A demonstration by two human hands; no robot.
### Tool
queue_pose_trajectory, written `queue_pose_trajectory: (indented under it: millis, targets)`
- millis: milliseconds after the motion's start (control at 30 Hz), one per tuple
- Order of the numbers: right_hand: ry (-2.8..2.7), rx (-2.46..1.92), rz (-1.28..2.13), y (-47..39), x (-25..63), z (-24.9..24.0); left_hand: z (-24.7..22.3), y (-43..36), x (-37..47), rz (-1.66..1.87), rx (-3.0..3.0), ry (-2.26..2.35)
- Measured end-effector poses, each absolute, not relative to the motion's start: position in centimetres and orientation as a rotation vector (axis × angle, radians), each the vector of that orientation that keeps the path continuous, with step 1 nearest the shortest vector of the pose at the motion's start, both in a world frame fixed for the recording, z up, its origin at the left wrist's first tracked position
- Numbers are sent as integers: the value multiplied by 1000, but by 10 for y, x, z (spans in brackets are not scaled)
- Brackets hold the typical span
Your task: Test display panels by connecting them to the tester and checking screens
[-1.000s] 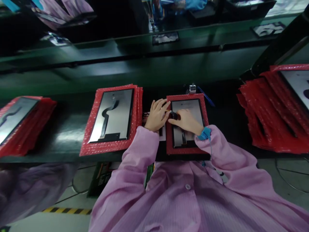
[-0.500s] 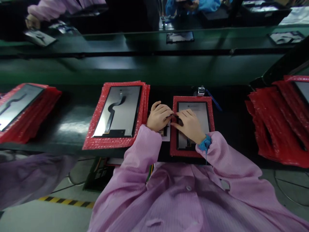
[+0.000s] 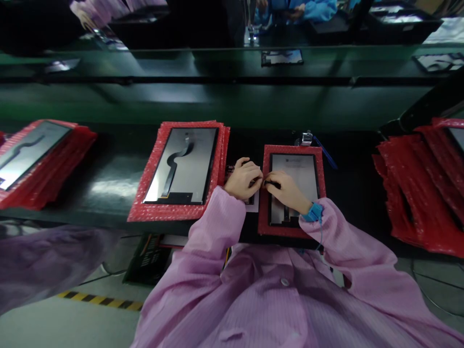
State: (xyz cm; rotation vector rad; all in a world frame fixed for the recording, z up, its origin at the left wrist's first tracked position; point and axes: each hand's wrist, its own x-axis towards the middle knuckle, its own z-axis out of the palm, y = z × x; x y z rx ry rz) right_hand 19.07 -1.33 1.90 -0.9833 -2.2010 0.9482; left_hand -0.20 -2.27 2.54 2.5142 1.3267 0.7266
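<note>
My left hand and my right hand meet fingertip to fingertip at the left edge of a red bubble-wrap sheet. Both are closed in a pinch, and whatever lies between the fingers is too small to make out. Under my right hand, on that sheet, lies a tablet display panel with its silvery back up. A white card with dark printing is partly hidden beneath my left hand. To the left, another display panel with a curved black flex cable rests on stacked red bubble wrap.
More red bubble-wrap stacks stand at the far left and far right. Behind the right panel are a small metal counter and a blue pen. Across the green ledge, a co-worker's blue sleeve shows.
My fingertips have drawn closer together, and my right fingers have curled into a tighter pinch. The whole view has shifted slightly. Across the bench, a co-worker's hand has moved away from a panel.
</note>
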Motion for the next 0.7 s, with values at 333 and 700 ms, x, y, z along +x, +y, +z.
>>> queue_pose_trajectory:
  millis: [333,700]
  targets:
    - [-2206,-1000,934,-11,191,14,20,-23,0,684,2512,1312]
    - [-2239,-970,976,-8,193,13,17,-23,0,783,2540,1286]
